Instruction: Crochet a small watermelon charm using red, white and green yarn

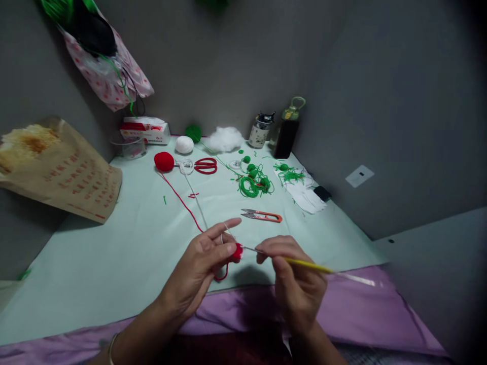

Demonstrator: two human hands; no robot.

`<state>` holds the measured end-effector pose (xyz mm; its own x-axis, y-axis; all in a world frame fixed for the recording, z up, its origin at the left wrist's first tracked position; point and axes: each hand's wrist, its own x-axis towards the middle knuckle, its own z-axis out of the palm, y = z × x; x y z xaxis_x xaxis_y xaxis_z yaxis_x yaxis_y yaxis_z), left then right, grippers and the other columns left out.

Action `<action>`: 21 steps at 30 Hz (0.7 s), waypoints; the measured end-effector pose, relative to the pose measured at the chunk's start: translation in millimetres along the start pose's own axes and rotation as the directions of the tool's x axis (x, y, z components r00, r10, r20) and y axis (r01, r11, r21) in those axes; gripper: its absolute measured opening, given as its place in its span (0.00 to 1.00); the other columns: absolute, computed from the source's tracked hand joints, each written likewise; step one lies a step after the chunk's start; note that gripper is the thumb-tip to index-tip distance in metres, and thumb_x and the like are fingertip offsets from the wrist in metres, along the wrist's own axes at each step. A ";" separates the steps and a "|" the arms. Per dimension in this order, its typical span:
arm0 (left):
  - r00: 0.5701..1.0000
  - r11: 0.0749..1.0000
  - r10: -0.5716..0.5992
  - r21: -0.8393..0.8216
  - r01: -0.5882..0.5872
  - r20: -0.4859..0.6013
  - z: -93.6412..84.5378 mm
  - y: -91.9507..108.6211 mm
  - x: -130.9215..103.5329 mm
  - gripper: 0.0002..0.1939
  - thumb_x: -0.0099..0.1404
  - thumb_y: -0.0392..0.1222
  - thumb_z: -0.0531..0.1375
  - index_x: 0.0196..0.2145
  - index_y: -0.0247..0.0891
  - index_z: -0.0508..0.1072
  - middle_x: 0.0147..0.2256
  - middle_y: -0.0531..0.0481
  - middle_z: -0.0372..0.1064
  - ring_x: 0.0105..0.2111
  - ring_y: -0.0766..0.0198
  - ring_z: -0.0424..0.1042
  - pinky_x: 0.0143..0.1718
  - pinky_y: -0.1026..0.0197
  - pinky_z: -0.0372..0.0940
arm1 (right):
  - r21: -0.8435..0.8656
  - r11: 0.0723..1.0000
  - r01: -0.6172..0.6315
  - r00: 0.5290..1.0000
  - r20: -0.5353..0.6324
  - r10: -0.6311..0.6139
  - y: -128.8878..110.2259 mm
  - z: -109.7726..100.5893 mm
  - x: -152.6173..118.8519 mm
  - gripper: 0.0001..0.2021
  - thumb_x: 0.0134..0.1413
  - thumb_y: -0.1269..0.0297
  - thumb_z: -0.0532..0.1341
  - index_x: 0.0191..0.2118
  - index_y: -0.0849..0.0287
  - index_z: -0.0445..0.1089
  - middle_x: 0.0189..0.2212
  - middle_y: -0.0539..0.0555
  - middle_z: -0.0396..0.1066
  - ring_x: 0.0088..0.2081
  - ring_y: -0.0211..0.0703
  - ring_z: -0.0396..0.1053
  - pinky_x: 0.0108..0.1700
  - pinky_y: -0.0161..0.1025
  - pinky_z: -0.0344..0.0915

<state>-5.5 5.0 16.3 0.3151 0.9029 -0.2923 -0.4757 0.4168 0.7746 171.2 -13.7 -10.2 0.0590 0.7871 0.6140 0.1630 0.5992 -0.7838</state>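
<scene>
Between the thumb and fingers of my left hand (205, 256) is a small red crochet piece (238, 252) with some white at its edge. White yarn loops over my raised left forefinger and runs back across the table. A red strand hangs below the same hand. My right hand (299, 276) grips a crochet hook (308, 264) with a yellow handle, its metal tip touching the piece's right edge. Just beyond my hands lie orange thread snips (262, 216). The red yarn ball (164, 161) and the white yarn ball (184, 145) sit farther back on the left.
Red-handled scissors (206, 166) lie beside the red ball. Green crocheted bits and yarn (254, 182) spread right of centre, near white paper (306, 195). White stuffing (225, 139), a pen jar (259, 133) and a bottle (288, 133) line the back. A paper bag (72, 175) stands left.
</scene>
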 end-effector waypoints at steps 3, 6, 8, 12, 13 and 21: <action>0.997 0.993 0.080 0.081 -0.080 0.003 0.7 -1.8 0.4 0.25 0.60 0.40 0.74 0.55 0.42 0.80 0.32 0.53 0.70 0.30 0.68 0.66 0.31 0.66 0.62 | 0.156 0.983 -0.094 0.996 0.010 0.094 -3.9 6.1 6.5 0.10 0.69 0.69 0.60 0.42 0.51 0.80 0.34 0.54 0.77 0.37 0.46 0.75 0.38 0.43 0.72; 0.994 0.988 0.106 0.107 -0.107 0.020 3.4 -5.4 0.3 0.24 0.61 0.40 0.73 0.56 0.45 0.80 0.34 0.53 0.73 0.33 0.66 0.69 0.36 0.65 0.64 | 0.126 0.986 -0.105 0.994 0.047 0.100 -3.9 9.9 7.3 0.11 0.69 0.70 0.61 0.44 0.48 0.81 0.37 0.53 0.79 0.41 0.46 0.76 0.42 0.43 0.73; 0.992 0.988 0.128 0.089 -0.127 0.003 5.5 -7.2 0.5 0.27 0.60 0.39 0.74 0.57 0.46 0.79 0.35 0.53 0.74 0.35 0.66 0.70 0.37 0.65 0.65 | 0.019 0.999 -0.050 0.998 0.037 0.050 -2.4 10.0 4.0 0.14 0.68 0.73 0.61 0.48 0.47 0.80 0.38 0.53 0.79 0.40 0.45 0.76 0.41 0.42 0.74; 0.998 0.997 0.067 -0.046 -0.066 0.010 8.3 -7.3 1.2 0.31 0.56 0.40 0.77 0.57 0.43 0.79 0.34 0.53 0.73 0.34 0.66 0.69 0.39 0.65 0.65 | -0.274 0.930 0.243 0.968 0.136 -0.213 2.0 6.7 -2.7 0.22 0.63 0.74 0.66 0.58 0.45 0.77 0.45 0.56 0.78 0.45 0.49 0.77 0.43 0.44 0.75; 1.000 0.995 0.011 -0.095 -0.009 0.023 8.3 -6.4 1.4 0.31 0.56 0.40 0.76 0.57 0.42 0.80 0.34 0.52 0.73 0.34 0.67 0.69 0.40 0.65 0.65 | -0.274 0.931 0.240 0.968 0.137 -0.209 2.5 6.0 -2.5 0.21 0.63 0.74 0.66 0.57 0.45 0.77 0.44 0.56 0.79 0.45 0.50 0.77 0.43 0.45 0.75; 0.999 0.999 0.033 0.023 -0.033 0.027 5.3 -3.3 1.7 0.23 0.60 0.38 0.73 0.54 0.41 0.81 0.33 0.53 0.71 0.31 0.69 0.67 0.30 0.68 0.59 | 0.385 0.875 -0.293 0.947 -0.009 0.320 1.3 14.7 11.8 0.06 0.66 0.63 0.65 0.38 0.52 0.81 0.33 0.51 0.77 0.30 0.39 0.71 0.34 0.36 0.70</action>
<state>1.0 4.6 16.2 0.3219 0.9128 -0.2514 -0.4669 0.3840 0.7966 157.7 -1.4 -5.3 0.1166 0.9363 0.3313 -0.2535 0.3506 -0.9016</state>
